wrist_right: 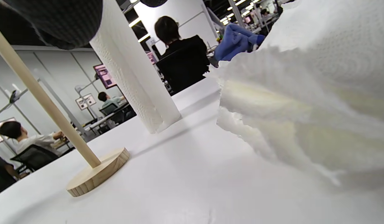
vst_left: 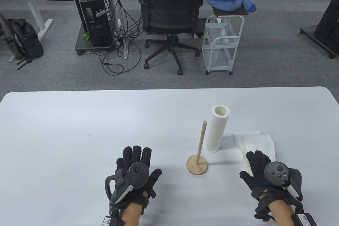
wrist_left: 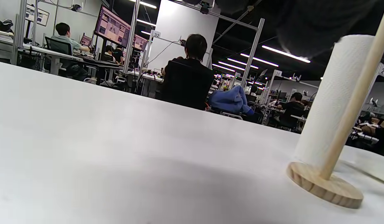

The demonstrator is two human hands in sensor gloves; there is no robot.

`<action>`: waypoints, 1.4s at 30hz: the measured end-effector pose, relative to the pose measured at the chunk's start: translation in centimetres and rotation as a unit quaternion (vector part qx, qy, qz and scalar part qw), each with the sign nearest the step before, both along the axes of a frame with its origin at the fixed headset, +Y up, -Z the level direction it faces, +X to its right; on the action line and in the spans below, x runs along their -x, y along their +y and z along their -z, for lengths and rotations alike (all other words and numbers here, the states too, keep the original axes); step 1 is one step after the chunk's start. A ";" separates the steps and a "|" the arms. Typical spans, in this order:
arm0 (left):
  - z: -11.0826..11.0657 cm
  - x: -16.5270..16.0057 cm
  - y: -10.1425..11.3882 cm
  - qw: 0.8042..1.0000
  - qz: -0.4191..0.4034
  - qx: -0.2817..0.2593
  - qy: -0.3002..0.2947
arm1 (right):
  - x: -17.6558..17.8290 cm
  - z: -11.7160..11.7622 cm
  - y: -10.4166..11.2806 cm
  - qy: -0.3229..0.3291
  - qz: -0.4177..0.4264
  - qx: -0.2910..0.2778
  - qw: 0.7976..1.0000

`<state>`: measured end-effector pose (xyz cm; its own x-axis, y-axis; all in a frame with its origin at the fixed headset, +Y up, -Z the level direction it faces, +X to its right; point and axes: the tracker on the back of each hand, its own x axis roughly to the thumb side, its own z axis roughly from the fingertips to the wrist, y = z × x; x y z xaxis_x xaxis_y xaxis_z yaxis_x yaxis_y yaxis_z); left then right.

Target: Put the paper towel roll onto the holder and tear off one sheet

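A white paper towel roll (vst_left: 217, 128) stands upright on the table, just behind and to the right of a wooden holder (vst_left: 197, 160) with a round base and a bare upright rod. The roll (wrist_left: 332, 99) and holder (wrist_left: 327, 185) also show in the left wrist view, and the roll (wrist_right: 133, 68) and holder (wrist_right: 97, 172) in the right wrist view. My left hand (vst_left: 137, 169) lies flat on the table left of the holder, fingers straight, holding nothing. My right hand (vst_left: 261, 169) rests flat on the near edge of loose paper towel sheets (vst_left: 255, 142), fingers straight.
The loose sheets (wrist_right: 307, 102) fill the right of the right wrist view. Beyond the white table (vst_left: 79, 130) are an office chair (vst_left: 169, 11), a white wire cart (vst_left: 222, 43) with a blue cloth, and a computer stand. People sit at desks in the background.
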<state>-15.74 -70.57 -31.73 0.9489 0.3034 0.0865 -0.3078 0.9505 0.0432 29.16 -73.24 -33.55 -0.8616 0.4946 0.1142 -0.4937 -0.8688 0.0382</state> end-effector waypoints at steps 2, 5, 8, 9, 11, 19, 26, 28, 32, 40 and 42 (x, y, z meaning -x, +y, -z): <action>-0.1 0.0 -0.2 1.000 -0.021 -0.007 0.001 | 0.3 0.2 0.5 0.007 -0.015 -0.013 1.000; 0.1 0.0 -0.4 1.000 -0.015 0.012 0.007 | 0.5 0.9 1.6 0.012 -0.009 -0.023 1.000; 0.2 0.1 -0.8 0.999 -0.034 0.026 0.005 | 0.9 1.9 3.7 0.012 -0.011 -0.019 1.000; 0.3 0.1 -1.0 0.998 -0.045 0.034 0.002 | 1.2 2.2 4.5 0.012 -0.013 -0.024 1.000; 0.4 0.1 -1.2 0.997 -0.063 0.046 -0.001 | 1.9 3.0 6.3 0.013 -0.023 -0.040 0.999; 0.4 0.3 -1.0 0.995 -0.094 0.044 -0.008 | 5.1 6.9 10.5 0.012 -0.041 -0.068 0.997; 0.4 0.0 -0.6 0.993 -0.107 0.035 -0.018 | 7.2 9.6 10.6 0.024 -0.074 -0.074 0.994; 0.5 0.0 -0.6 0.993 -0.112 0.040 -0.020 | 7.6 10.2 10.1 0.022 -0.076 -0.078 0.994; 0.6 0.0 -0.6 0.992 -0.119 0.046 -0.022 | 8.0 11.0 9.3 0.017 -0.056 -0.098 0.993; 0.8 1.9 -0.8 0.983 -0.176 0.056 -0.011 | 8.9 10.2 10.0 0.018 -0.063 -0.168 0.984; 0.8 2.2 -0.7 0.982 -0.181 0.050 -0.007 | 8.8 9.8 10.6 0.012 -0.069 -0.169 0.983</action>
<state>-17.94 -71.32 -32.48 0.7758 0.6289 0.0521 -0.6268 0.7775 -0.0512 20.37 -62.69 -43.32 -0.9132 0.3027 0.2730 -0.3720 -0.8926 -0.2548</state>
